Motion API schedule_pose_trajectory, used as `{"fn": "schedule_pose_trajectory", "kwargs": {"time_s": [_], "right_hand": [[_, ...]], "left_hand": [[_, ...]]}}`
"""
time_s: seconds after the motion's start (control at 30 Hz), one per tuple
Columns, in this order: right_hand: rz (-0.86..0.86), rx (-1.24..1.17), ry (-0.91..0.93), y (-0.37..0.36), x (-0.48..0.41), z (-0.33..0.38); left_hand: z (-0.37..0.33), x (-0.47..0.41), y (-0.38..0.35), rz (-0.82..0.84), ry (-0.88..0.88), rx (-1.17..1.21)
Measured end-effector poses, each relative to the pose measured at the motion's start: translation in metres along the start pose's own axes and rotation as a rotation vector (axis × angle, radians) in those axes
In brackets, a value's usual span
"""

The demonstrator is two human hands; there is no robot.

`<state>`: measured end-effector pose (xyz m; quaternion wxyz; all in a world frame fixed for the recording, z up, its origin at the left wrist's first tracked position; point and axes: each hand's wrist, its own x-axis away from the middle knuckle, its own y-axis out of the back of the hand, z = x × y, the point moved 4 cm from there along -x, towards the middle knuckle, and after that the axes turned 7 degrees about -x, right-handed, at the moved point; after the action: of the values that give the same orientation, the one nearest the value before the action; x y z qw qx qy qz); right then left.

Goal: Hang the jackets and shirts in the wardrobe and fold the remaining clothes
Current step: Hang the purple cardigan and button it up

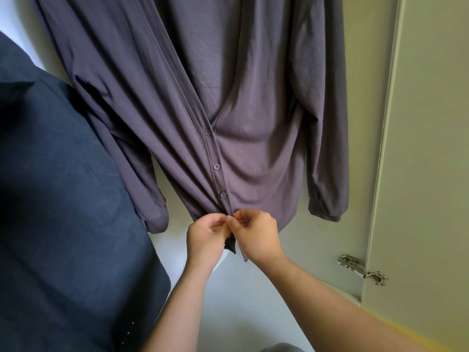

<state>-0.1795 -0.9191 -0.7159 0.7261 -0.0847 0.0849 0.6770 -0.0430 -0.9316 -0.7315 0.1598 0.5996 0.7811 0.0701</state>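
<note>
Purple-grey button-front shirt hanging full length in the middle of the view, inside the wardrobe, top out of sight above the frame. Front placket slanting down from upper left to lower middle, three buttons fastened along its lower stretch, fabric gaping open above the topmost of them. Both long sleeves dangling: left cuff low beside the hem, right cuff close to the wardrobe's right side. At the bottom hem, just under the lowest fastened button, both hands meeting. Left hand with fingers curled, pinching the left edge of the placket. Right hand likewise curled, thumb and forefinger pinching the right edge (fingertips of the two hands touching or all but touching, anything between them hidden). A short tail of hem poking down between the wrists. Bare forearms reaching in from the near middle and near right. To the left and nearer, a dark navy garment filling that side of the view and overlapping the shirt's left sleeve. Below the hem, a white surface of the wardrobe's inside. On the right, the open wardrobe door, pale green-grey, with a metal hinge low on its inner edge.
</note>
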Motion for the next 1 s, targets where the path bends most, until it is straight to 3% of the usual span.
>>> {"fn": "schedule_pose_trajectory", "kwargs": {"time_s": [0.3,0.47,0.67,1.0], "right_hand": [[-0.113,0.115,-0.029,0.004,-0.007,-0.004],[-0.078,0.159,-0.054,0.006,-0.010,-0.009],[-0.006,0.198,0.008,0.001,-0.006,-0.012],[0.071,0.374,0.235,-0.001,0.000,-0.006]], "left_hand": [[-0.010,0.011,-0.003,-0.075,-0.087,-0.096],[-0.008,0.015,0.001,-0.109,-0.131,-0.151],[-0.004,0.011,0.000,-0.093,-0.072,-0.194],[0.002,0.007,-0.010,-0.060,0.069,0.020]]}}
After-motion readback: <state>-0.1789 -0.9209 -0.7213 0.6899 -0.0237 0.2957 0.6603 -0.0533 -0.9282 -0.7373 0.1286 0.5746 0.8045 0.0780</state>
